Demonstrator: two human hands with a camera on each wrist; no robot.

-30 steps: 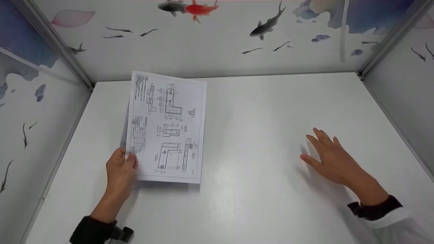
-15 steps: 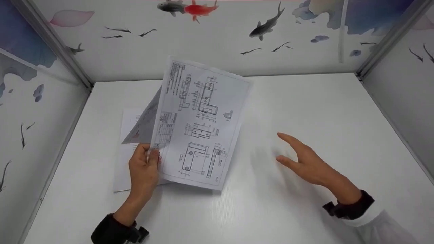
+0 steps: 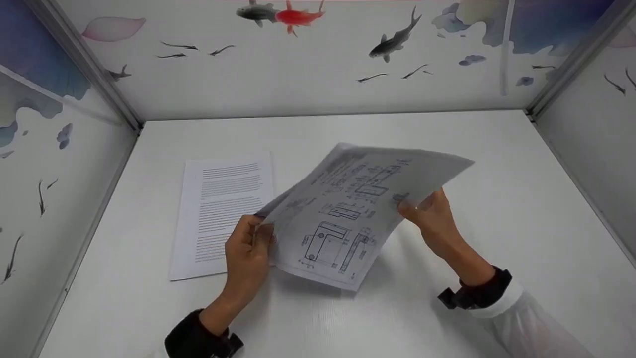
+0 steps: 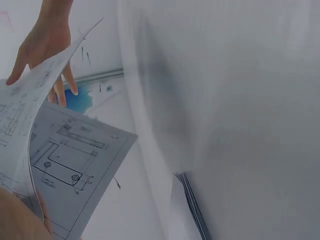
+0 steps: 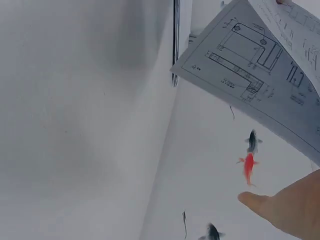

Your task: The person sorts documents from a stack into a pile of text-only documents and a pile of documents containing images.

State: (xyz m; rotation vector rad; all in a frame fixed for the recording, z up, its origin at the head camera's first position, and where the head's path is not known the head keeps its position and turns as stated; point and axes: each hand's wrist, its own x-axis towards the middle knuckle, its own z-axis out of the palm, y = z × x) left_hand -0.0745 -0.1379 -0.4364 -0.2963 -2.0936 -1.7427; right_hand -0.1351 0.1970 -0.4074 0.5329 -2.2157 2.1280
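My left hand pinches the left edge of printed technical drawing sheets, thumb in front and fingers behind. The sheets are raised above the table, tilted and bowed, their far edge lifted to the right. In the left wrist view one drawing sheet hangs apart from a curled one above it. My right hand is at the sheets' right edge, its thumb overlapping them in the head view. Both wrist views show that hand spread around the sheets, with the thumb extended and apart from the paper in the right wrist view.
A stack of text pages lies on the white table, left of and partly behind the raised sheets. White panels with painted fish enclose the table at the back and sides.
My left hand has lifted the drawing sheets off the text pages and carried them right, tilting them. My right hand has come leftward from apart to the sheets' right edge.
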